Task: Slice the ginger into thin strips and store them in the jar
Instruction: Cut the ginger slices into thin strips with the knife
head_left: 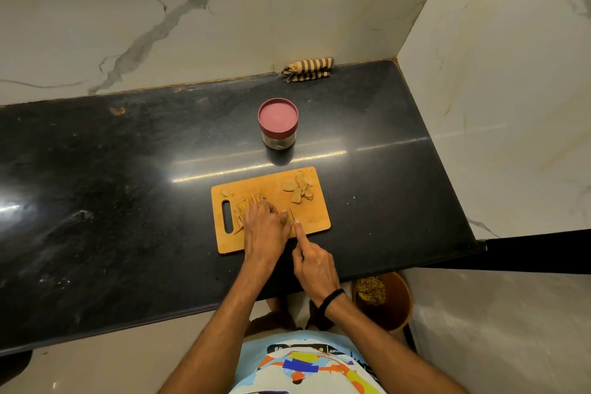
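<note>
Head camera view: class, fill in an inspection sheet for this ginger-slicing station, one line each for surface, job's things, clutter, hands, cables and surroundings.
Surface: glossy black stone countertop, smudged, bearing a rectangular wooden cutting board.
Job's things: tan ginger chunks at the board's far right; thin ginger strips near its handle slot; clear jar with maroon lid, closed, beyond the board; small knife.
Clutter: folded striped cloth against the back wall.
Hands: left hand, fingers curled on the board beside the blade, what they pin hidden; right hand grips the knife, index finger along it.
Cables: nothing seen.
Surroundings: white marble walls; brown bin on the floor.
</note>
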